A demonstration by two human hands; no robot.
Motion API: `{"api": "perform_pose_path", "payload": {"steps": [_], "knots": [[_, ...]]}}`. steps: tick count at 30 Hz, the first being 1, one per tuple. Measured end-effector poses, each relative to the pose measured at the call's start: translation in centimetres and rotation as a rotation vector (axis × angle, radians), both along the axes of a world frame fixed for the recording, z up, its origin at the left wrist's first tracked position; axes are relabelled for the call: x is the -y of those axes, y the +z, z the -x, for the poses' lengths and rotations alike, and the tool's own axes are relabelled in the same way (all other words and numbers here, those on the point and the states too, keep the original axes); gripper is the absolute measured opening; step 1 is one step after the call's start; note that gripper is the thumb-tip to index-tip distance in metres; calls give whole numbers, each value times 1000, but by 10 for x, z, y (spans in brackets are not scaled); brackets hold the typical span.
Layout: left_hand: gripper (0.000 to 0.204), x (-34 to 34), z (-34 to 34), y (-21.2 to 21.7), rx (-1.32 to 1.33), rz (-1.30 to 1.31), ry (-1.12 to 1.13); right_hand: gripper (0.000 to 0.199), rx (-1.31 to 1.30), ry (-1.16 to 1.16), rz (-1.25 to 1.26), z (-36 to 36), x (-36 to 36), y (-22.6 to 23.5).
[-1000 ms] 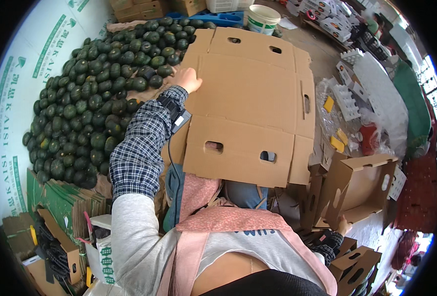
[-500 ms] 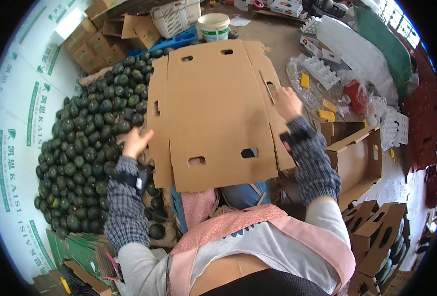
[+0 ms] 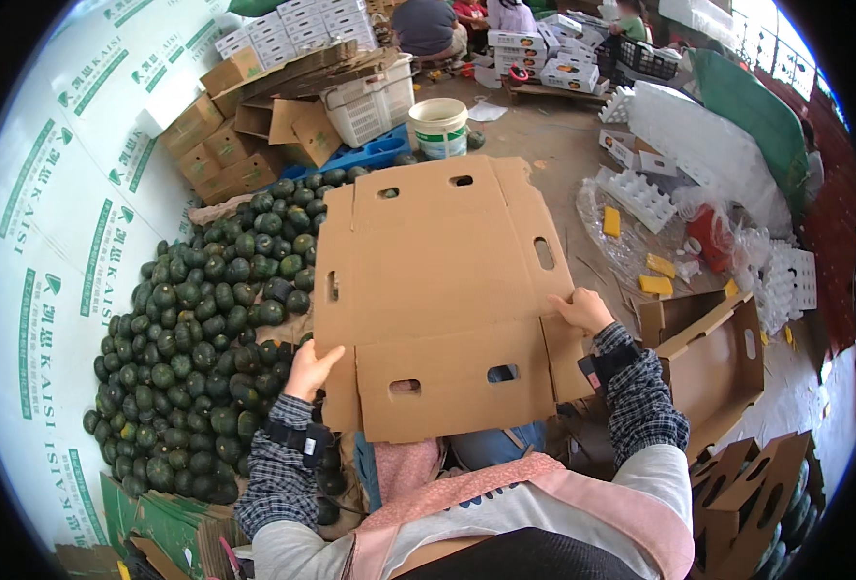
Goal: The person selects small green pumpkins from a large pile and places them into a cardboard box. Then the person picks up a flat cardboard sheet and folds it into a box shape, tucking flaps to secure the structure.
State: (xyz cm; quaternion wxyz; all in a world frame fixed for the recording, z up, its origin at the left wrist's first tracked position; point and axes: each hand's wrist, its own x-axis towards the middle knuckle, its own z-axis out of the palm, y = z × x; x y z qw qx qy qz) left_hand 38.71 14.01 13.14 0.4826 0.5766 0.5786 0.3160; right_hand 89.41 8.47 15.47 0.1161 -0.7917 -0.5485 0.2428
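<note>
A flat, unfolded cardboard box blank (image 3: 428, 271) lies in front of me above my lap, with oval hand holes along its sides. My left hand (image 3: 312, 370) is closed on its left edge near the lower corner, thumb on top. On the opposite edge my right hand (image 3: 583, 310) grips the sheet beside the lower right flap, its thumb also on top and its fingers partly hidden beneath. Directly left of the sheet spreads a large heap of round, dark green squashes (image 3: 191, 362).
An open cardboard box (image 3: 713, 377) stands to my right; below it, cardboard cartons (image 3: 752, 493) hold squashes. Beyond the sheet are a white bucket (image 3: 438, 126) and white crate (image 3: 375, 101). Plastic wrap and yellow blocks (image 3: 656, 285) litter the right floor. People (image 3: 431, 27) sit far back.
My right hand has moved down the sheet's right edge. My left hand has closed on the left edge. The whole view has tilted upward, showing more of the far room.
</note>
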Motion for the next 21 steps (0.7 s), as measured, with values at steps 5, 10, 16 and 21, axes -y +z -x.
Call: {"api": "perform_pose_path", "payload": {"steps": [5,10,16,21], "knots": [[36,5,21,40,159,90,-59,43,320,229,-118,-32,4,3],[36,15,50,112,-42,-495,-147,42,-368,317,-382,-36,43,95],[14,11,67,101,-178,-1065,13,25,-597,235,-1088,-11,79,80],[28,77,22,59,644,-633,167,28,-1054,-127,-1209,22,118,41]]}}
